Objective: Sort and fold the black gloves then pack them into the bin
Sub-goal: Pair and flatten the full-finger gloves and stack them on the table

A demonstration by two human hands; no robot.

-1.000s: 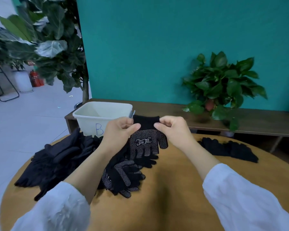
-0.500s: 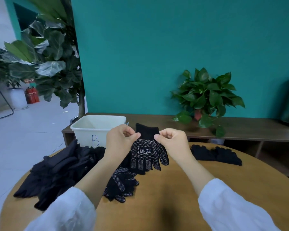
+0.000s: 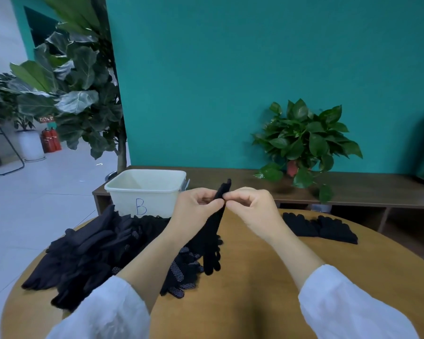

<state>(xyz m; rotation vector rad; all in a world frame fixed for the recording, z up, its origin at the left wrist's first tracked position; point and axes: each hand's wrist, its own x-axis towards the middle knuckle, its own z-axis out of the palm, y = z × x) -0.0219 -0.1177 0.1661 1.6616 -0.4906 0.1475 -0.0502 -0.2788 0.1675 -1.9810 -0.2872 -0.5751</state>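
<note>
Glove [image 3: 212, 231] hangs limp and light, pinched at its cuff by left hand [image 3: 196, 206] and right hand [image 3: 251, 206]; soft knit, best held there.

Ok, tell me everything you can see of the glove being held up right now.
The held glove is black and looks knitted. It hangs seen edge-on, so it shows as a narrow strip, cuff at the top and glove fingers dangling over the round wooden table. The left hand and right hand both pinch it near the cuff, fingertips close together. Its lower part overlaps the dotted gloves in the view; contact cannot be told.
</note>
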